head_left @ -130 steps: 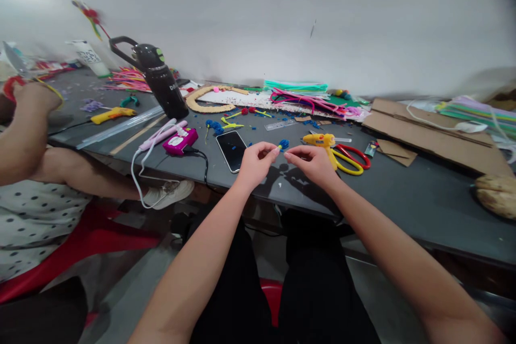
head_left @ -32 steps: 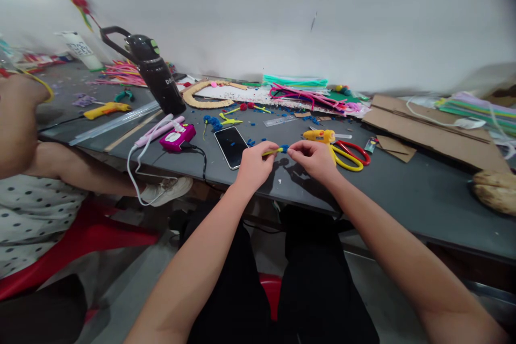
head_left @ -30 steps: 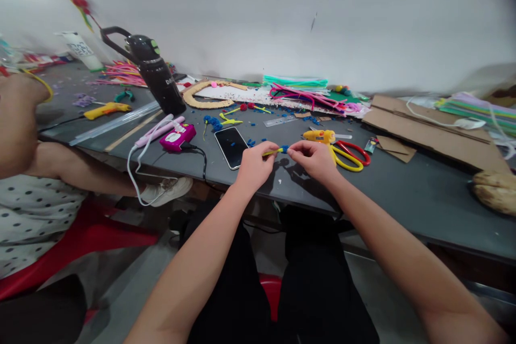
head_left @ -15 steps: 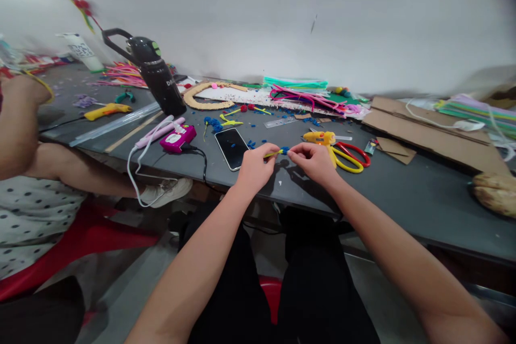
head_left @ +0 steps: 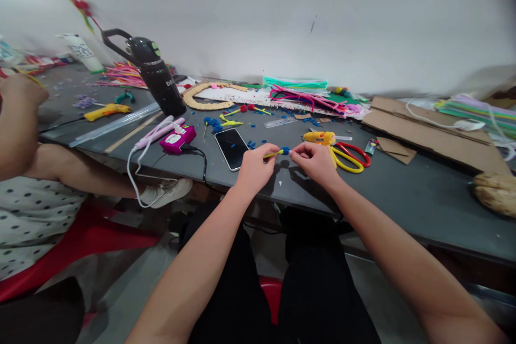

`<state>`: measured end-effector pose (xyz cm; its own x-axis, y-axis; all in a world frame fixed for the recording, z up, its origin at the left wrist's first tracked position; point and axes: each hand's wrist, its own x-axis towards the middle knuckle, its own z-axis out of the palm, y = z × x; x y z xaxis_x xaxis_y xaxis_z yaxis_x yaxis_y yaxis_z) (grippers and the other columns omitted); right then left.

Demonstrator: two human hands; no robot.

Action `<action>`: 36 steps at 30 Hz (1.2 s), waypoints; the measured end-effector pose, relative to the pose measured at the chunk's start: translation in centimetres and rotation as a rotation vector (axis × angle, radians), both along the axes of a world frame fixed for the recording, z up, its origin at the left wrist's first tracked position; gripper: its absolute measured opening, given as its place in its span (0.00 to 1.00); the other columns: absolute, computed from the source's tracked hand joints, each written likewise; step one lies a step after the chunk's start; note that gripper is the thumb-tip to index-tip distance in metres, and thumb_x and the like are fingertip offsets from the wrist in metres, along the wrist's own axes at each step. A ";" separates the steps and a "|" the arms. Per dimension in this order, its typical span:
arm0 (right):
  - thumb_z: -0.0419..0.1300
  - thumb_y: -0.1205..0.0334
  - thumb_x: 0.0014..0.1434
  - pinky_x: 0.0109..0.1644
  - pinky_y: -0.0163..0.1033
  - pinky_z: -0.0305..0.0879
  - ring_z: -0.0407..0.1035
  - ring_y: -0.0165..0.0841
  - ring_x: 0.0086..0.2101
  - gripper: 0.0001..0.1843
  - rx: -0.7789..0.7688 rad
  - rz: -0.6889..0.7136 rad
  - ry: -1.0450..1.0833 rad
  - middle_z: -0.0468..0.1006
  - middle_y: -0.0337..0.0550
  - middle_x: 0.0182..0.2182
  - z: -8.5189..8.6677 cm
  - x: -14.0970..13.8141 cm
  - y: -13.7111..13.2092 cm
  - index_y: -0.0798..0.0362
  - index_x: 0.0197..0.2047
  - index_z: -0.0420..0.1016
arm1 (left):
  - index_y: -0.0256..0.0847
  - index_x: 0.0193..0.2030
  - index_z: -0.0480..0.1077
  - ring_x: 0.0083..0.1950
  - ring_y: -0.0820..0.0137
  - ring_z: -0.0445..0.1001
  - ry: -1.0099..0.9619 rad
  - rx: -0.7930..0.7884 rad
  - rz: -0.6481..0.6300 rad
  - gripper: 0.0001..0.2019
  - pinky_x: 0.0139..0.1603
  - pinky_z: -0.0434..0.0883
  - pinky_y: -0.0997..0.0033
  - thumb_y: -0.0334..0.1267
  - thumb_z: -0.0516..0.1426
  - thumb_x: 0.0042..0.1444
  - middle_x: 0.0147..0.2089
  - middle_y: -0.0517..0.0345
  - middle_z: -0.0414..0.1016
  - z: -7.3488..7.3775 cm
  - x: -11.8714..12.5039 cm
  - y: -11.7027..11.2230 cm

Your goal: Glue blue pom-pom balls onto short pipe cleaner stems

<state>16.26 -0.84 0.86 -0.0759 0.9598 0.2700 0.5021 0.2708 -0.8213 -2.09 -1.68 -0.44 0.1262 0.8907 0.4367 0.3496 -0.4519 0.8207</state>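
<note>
Yellow stem: pinched by left hand; right hand at three o'clock, grip unclear; could skew blue tip by overpressing.

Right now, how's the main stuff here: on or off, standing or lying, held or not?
Smartphone: lying flat, screen dark.
Nearer yellow glue gun: lying down.
Scissors: lying down, blades mostly hidden.
Black bottle: standing, handle up.
Magenta power box: black cable attached.
Blue-tipped yellow stem: held by left hand.
</note>
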 end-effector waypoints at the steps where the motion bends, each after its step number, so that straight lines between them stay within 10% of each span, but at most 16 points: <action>1: 0.62 0.52 0.51 0.25 0.36 0.47 0.51 0.27 0.21 0.13 0.000 -0.002 0.000 0.58 0.34 0.17 0.0 0.0 0.0 0.54 0.28 0.77 | 0.42 0.40 0.77 0.41 0.67 0.77 -0.002 0.000 -0.001 0.09 0.47 0.72 0.66 0.30 0.56 0.55 0.40 0.54 0.80 0.0 0.0 0.0; 17: 0.61 0.56 0.52 0.25 0.35 0.51 0.55 0.27 0.22 0.10 0.138 -0.035 -0.067 0.62 0.34 0.18 -0.3 0.2 -0.2 0.55 0.27 0.75 | 0.40 0.39 0.76 0.41 0.69 0.79 0.029 0.033 0.063 0.08 0.46 0.75 0.69 0.29 0.57 0.55 0.40 0.55 0.81 -0.2 -0.1 0.2; 23: 0.59 0.62 0.56 0.33 0.39 0.63 0.62 0.31 0.28 0.15 0.414 0.101 -0.177 0.69 0.41 0.29 -0.4 0.6 0.0 0.50 0.46 0.79 | 0.39 0.38 0.76 0.40 0.67 0.80 -0.048 -0.065 0.050 0.07 0.46 0.77 0.66 0.30 0.58 0.54 0.39 0.53 0.81 -0.6 -0.4 0.6; 36: 0.58 0.66 0.54 0.61 0.56 0.59 0.62 0.44 0.54 0.18 0.439 0.252 -0.267 0.66 0.46 0.52 -0.4 0.9 0.3 0.45 0.48 0.76 | 0.38 0.38 0.77 0.39 0.67 0.79 -0.132 -0.236 -0.053 0.07 0.45 0.76 0.65 0.30 0.57 0.54 0.37 0.51 0.80 -0.5 -0.7 0.9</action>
<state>17.16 -0.59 0.45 -0.4082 0.7057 0.5791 0.5528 0.6959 -0.4585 -2.78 -0.75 -0.95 0.1315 0.9635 0.2332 0.2132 -0.2572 0.9425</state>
